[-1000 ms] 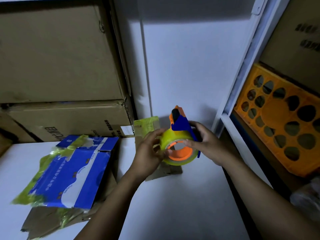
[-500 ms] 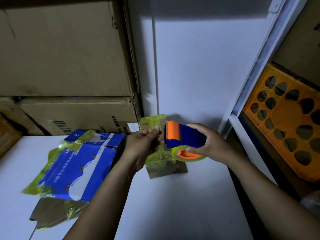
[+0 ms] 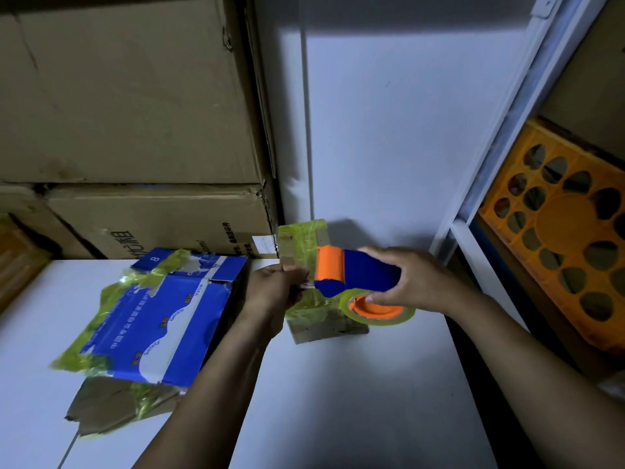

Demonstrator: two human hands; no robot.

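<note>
Just above the white table (image 3: 338, 407), your right hand (image 3: 419, 282) grips the tape dispenser (image 3: 362, 275) by its blue body. The fingers curl over the top and the thumb presses on the orange hub of the yellowish tape roll (image 3: 402, 316), which lies almost flat beneath the handle. The dispenser is held level in the air, with its orange front end pointing to your left.

Your left hand (image 3: 274, 292) sits right at that orange end, fingers curled. Its fingertips pinch the tape end (image 3: 307, 285), a thin pale strip just off the dispenser's mouth.

Directly behind and below the dispenser a small cardboard box (image 3: 304, 238) stands on the table, wrapped in yellow-green tape and partly hidden by both hands. Left of the dispenser, past your left hand, a flattened blue carton (image 3: 152, 319) lies on the table with torn green tape around its edges and brown cardboard under it. Farther left and behind the dispenser, two large cardboard boxes (image 3: 128, 96) are stacked against the wall. Right of the dispenser, beyond a white shelf post (image 3: 500, 137), an orange crate (image 3: 568, 238) with round holes leans in the shelving.
</note>
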